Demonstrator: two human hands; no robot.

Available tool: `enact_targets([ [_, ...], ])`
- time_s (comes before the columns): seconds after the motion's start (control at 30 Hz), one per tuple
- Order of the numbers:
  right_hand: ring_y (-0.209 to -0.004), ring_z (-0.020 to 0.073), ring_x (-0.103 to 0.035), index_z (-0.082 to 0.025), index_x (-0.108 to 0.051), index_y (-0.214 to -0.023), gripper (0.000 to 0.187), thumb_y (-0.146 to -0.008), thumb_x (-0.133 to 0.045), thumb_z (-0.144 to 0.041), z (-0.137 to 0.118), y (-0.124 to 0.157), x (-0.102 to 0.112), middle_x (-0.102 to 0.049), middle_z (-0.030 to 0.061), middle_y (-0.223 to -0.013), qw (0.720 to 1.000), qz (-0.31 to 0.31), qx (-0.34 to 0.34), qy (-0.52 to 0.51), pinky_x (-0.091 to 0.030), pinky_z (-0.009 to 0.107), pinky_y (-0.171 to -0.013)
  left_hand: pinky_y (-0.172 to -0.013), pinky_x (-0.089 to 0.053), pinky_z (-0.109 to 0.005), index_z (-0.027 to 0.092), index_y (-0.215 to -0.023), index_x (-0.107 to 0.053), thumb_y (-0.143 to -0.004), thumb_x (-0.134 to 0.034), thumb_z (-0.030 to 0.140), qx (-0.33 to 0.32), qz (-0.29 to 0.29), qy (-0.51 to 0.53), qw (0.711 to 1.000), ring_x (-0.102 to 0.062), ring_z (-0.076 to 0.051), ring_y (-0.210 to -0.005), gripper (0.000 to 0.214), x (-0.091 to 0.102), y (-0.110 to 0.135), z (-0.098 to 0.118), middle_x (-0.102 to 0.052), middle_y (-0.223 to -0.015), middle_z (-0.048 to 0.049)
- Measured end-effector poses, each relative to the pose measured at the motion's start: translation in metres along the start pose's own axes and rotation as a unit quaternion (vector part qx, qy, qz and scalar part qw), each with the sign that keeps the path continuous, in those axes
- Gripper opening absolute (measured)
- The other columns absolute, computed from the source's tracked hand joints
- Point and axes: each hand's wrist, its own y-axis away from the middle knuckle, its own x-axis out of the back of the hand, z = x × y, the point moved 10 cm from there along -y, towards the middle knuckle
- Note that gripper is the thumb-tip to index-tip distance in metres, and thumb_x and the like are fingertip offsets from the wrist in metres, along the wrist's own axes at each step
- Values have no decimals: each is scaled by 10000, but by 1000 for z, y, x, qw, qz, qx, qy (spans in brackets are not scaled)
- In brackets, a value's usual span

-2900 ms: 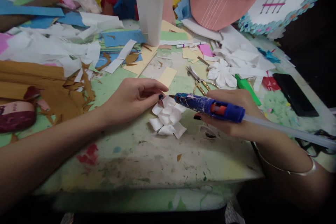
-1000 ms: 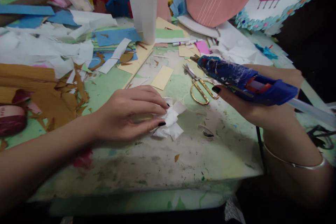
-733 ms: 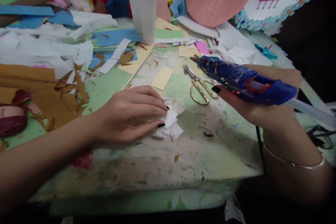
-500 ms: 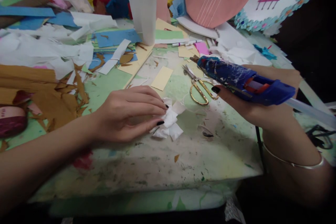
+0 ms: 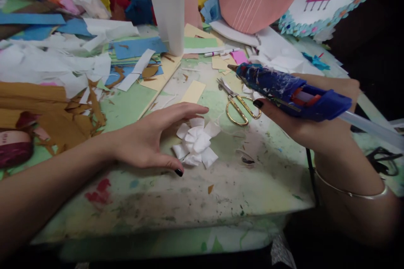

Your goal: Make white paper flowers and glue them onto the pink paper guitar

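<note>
A white paper flower (image 5: 197, 142) with folded petals lies on the stained green tabletop (image 5: 186, 201). Around its left side curves my left hand (image 5: 151, 136), thumb and fingers spread apart, not gripping it. In my right hand (image 5: 328, 122) is a blue hot glue gun (image 5: 284, 90), held up over the table with its nozzle pointing left. A clear glue stick (image 5: 375, 128) sticks out of its back end. Gold-handled scissors (image 5: 238, 105) lie between the flower and the glue gun, blades pointing away from me.
White paper scraps (image 5: 57, 63) and brown crepe paper (image 5: 57, 117) cover the left side. A maroon yarn ball (image 5: 14, 147) sits at the left edge. Behind stand a tall white post (image 5: 168, 12) and a pink guitar-shaped craft (image 5: 252, 4). A black cord (image 5: 309, 172) hangs below the right hand.
My left hand has let go of the white paper flower and opened, moving slightly left, so the whole flower shows. My right hand still holds the glue gun in nearly the same place.
</note>
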Motion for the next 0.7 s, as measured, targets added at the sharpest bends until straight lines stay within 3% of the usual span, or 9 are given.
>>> enact_targets([
  [0.2, -504, 93, -362, -208, -509, -634, 240, -741, -691, -321, 3, 1, -4, -451, -32, -567, 1000, -21, -18, 9, -314, 288, -501, -1108, -380, -446, 257, -1481, -257, -737, -740, 323, -16, -12, -22, 1000, -425, -302, -1339, 889, -8, 0, 7, -429, -1468, -131],
  [0.53, -495, 77, -314, -193, -525, -625, 215, -706, -711, -263, -1, -2, -4, -420, -48, -548, 1000, -20, -3, -1, -285, 278, -503, -992, -432, -394, 205, -1424, -335, -807, -653, 369, -13, 39, -119, 992, -533, -280, -1190, 714, -8, -2, 18, -555, -1285, -147],
  [0.7, -555, 102, -449, -211, -550, -747, 156, -739, -679, -300, 16, 6, -25, -530, -38, -633, 988, -71, -116, -76, -374, 271, -559, -801, -502, -318, 179, -1311, -478, -759, -687, 477, 48, 82, -130, 987, -616, -212, -907, 661, 4, 2, 10, -636, -1094, -107],
])
